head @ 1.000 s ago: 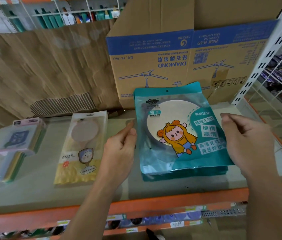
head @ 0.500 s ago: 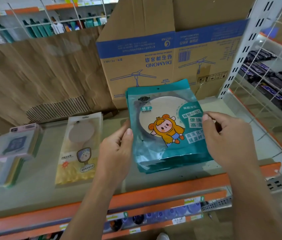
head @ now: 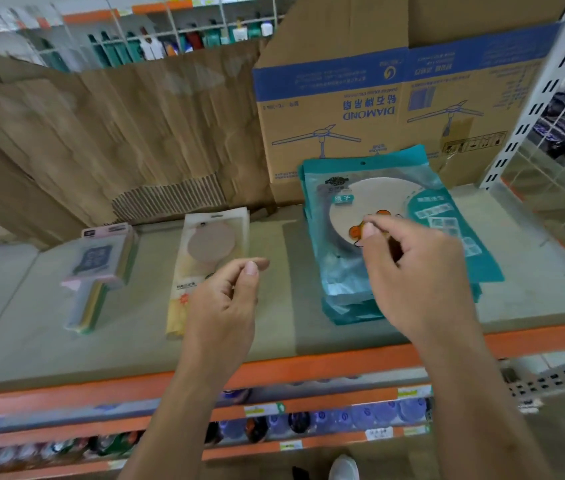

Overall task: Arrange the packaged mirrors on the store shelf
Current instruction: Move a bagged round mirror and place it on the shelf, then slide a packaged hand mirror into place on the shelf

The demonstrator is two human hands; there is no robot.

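A stack of teal packaged round mirrors [head: 354, 216] lies flat on the grey shelf [head: 24, 334], right of centre. My right hand [head: 416, 275] hovers over its lower half with fingers loosely curled, holding nothing. My left hand [head: 225, 299] is off the stack, over the gap to its left, fingers loosely curled and empty. A cream packaged hand mirror [head: 205, 251] lies left of my left hand. Further left sits a pile of pink and green packaged handle mirrors [head: 97, 271].
A Diamond fan carton [head: 378, 109] stands directly behind the teal stack. Brown corrugated cardboard [head: 118, 140] lines the back. A white perforated upright [head: 530, 98] and wire grid bound the right side. The orange shelf edge [head: 309, 368] runs in front, with lower shelves of goods beneath.
Both hands have let go of the teal stack's sides and pulled back toward me. The left hand moved left, the right drifted over the stack. The stack now rests on the shelf.
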